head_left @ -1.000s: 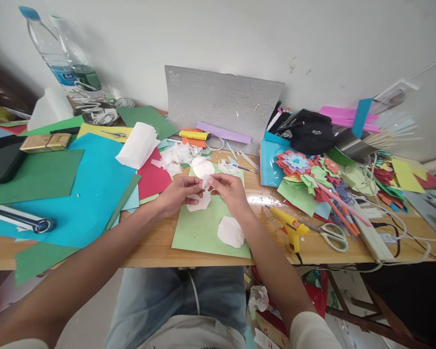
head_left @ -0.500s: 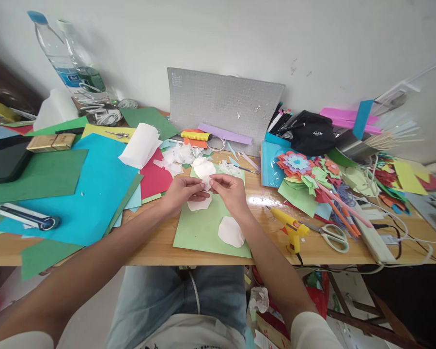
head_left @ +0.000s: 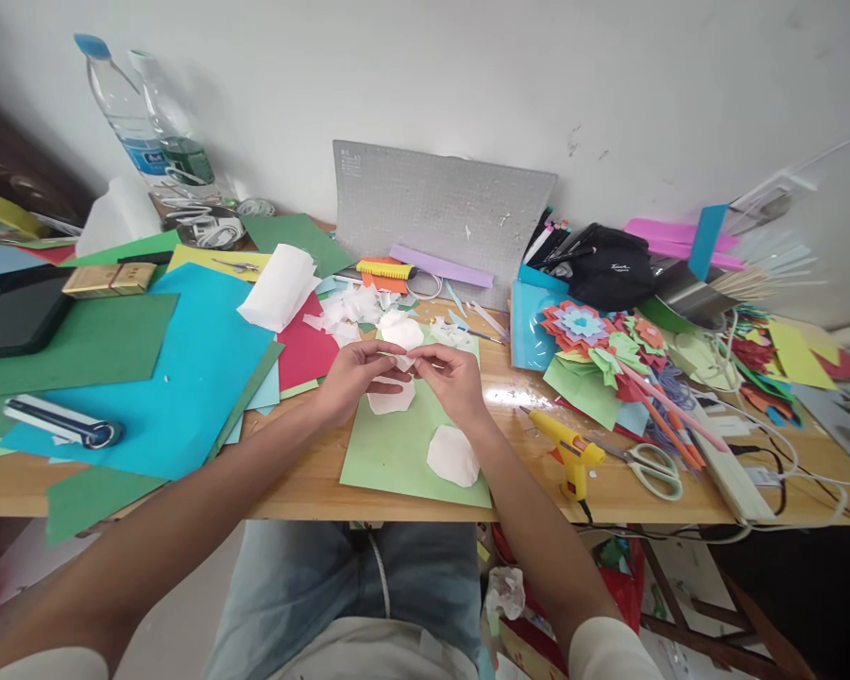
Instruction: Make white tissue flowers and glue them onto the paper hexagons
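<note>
Both arms (head_left: pixel 205 507) reach out in front over the table (head_left: pixel 301 494). The left hand (head_left: pixel 347 384) and right hand (head_left: pixel 454 382) are close together, fingers bent, each grip pinching the same small white paper (head_left: pixel 403 363) above the light green sheet (head_left: pixel 397 453).

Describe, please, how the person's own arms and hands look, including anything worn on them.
The left sleeve and right sleeve are short and off-white, with plain edges. Beyond them, the forearms are bare, with no watch or bracelet showing at the wrists. The left hand and right hand wear no gloves; any rings cannot be made out.
</note>
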`<state>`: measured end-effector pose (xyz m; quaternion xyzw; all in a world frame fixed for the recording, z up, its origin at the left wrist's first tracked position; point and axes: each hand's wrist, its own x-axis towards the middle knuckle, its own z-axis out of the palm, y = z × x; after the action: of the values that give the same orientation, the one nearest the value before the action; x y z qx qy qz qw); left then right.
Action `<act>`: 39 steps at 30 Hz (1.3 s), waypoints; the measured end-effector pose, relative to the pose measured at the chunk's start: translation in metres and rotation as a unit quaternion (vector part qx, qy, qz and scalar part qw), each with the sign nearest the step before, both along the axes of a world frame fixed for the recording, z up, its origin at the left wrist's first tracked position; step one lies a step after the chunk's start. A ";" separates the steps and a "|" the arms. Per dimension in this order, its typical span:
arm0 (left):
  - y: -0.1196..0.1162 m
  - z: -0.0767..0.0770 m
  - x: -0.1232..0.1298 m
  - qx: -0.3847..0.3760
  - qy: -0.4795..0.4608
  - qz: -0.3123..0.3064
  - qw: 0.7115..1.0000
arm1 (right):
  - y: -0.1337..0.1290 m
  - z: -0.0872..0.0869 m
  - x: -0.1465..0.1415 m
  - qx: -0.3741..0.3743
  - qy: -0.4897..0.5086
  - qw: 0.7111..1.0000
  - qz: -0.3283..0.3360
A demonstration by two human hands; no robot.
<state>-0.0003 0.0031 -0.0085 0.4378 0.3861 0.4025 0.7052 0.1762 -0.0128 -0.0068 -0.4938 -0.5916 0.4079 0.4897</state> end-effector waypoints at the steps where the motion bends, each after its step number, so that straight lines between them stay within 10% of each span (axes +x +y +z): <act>1: 0.000 0.000 0.000 0.002 -0.002 -0.001 1.000 | -0.001 0.000 0.000 0.013 -0.011 1.000 -0.002; 10: 0.000 0.000 0.001 0.021 0.015 0.004 1.000 | -0.003 0.001 -0.002 0.092 -0.072 0.993 0.008; 20: -0.004 -0.003 0.003 0.107 0.083 0.029 0.990 | 0.002 -0.002 0.000 -0.110 0.048 0.992 0.036; 39: -0.003 -0.006 0.004 0.106 0.129 0.042 0.985 | -0.003 -0.001 -0.007 0.020 -0.054 0.997 -0.045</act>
<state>0.0037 0.0003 -0.0144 0.5417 0.4469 0.4107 0.5816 0.1696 -0.0160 -0.0083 -0.5311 -0.6023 0.3469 0.4846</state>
